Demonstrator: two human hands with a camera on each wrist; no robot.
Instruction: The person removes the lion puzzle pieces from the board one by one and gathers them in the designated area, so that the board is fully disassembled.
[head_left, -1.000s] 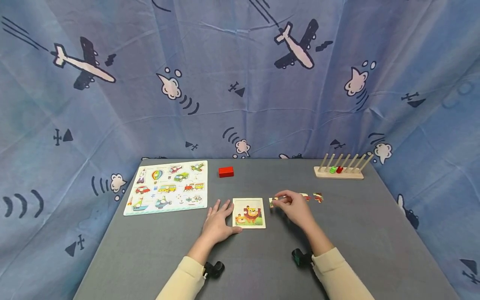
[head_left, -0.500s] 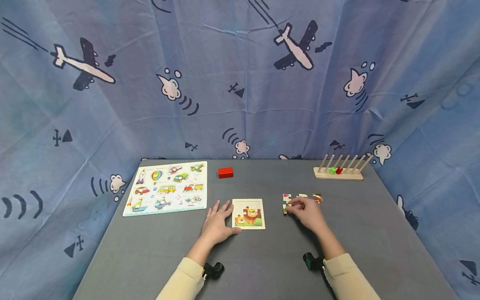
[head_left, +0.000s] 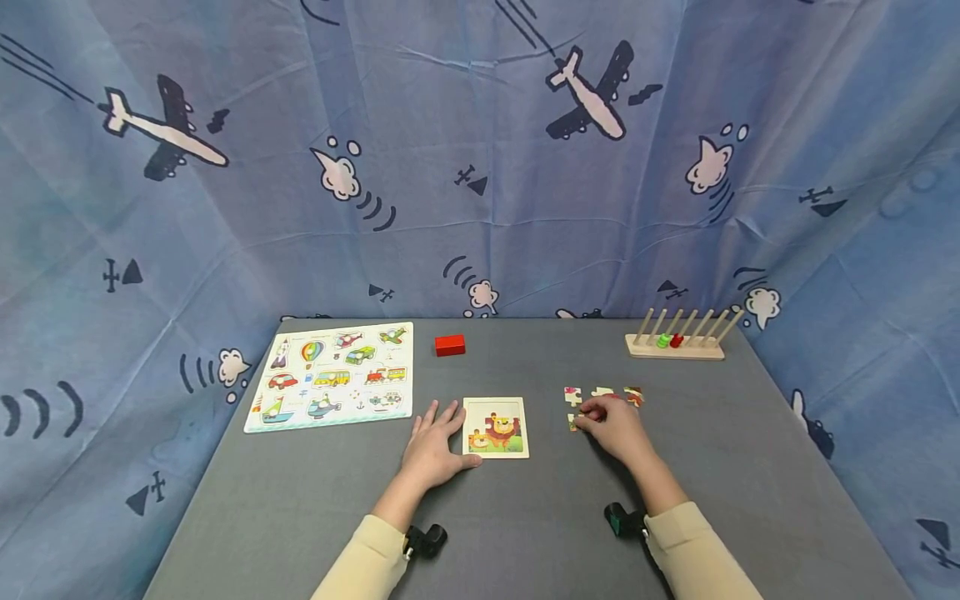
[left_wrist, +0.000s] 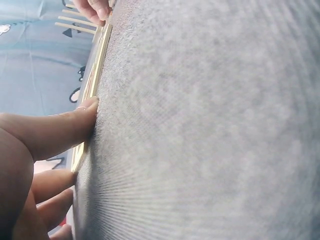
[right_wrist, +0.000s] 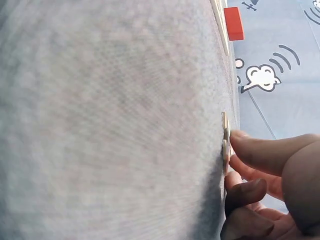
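A square wooden puzzle tray lies on the table, with lion pieces fitted in its lower part. My left hand rests at its left side, fingers spread; the thumb touches the near edge and the forefinger is at the corner. Right of the tray, my right hand pinches a small jigsaw piece low at the table, thumb and fingertips bent over it. Around that hand lie a pink-flower piece, a pale piece partly covered by the fingers, and a reddish piece.
A vehicle picture board lies at the left. Behind the tray is a red block. A wooden peg rack with green and red beads stands at the back right. A blue patterned curtain hangs behind the table.
My right hand has moved right with the jigsaw piece, from beside the tray to the loose pieces, uncovering the pink-flower one. Over the last half second it barely moves. My left hand stays put.
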